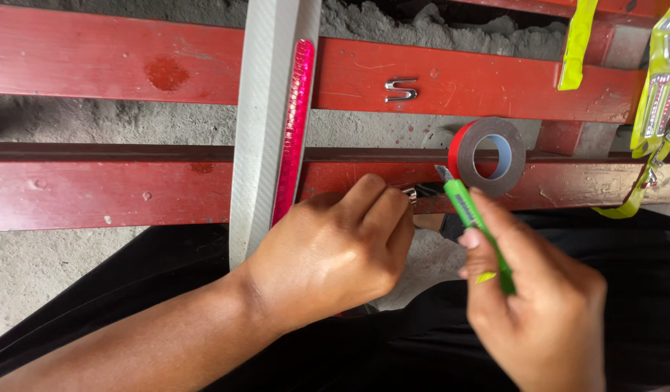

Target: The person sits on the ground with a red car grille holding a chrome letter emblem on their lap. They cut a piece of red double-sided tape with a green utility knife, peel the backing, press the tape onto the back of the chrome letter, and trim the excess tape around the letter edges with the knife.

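My right hand (534,297) holds a green utility knife (474,221) with its blade tip pointing up-left, close to a roll of red-backed grey tape (489,155) standing on edge on a red metal beam (132,192). My left hand (335,250) is closed, its fingertips pinching something small and dark beside the blade; what it pinches is mostly hidden. A grey strip (262,123) with a shiny pink reflective strip (295,123) stuck along it lies across the beams, just left of my left hand.
A second red beam (95,62) runs across the top with a metal S-shaped hook (400,89) on it. Yellow-green straps (658,101) hang at the right. Sandy concrete ground (45,268) lies below. Dark trousers (640,276) fill the bottom.
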